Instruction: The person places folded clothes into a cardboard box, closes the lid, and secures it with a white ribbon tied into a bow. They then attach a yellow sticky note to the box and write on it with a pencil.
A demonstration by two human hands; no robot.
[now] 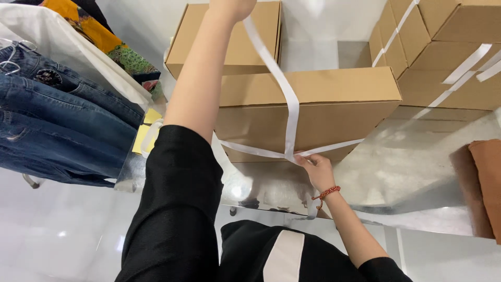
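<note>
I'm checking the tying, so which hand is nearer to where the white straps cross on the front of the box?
Right. The right hand pinches the white strap at the crossing, low on the cardboard box front. The left hand is raised beyond the box, pulling the strap's end.

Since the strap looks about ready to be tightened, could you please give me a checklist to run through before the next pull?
1. Left hand grips the white strap up high: ok, strap runs taut from it.
2. Right hand pins the strap crossing at the front of the cardboard box: ok.
3. Strap lies flat, no twist: cannot tell near the crossing.
4. Box sits fully on the shiny table: ok.
5. Strap passes under the box: cannot tell, hidden.
6. Nearby boxes clear of the strap: ok.
</note>
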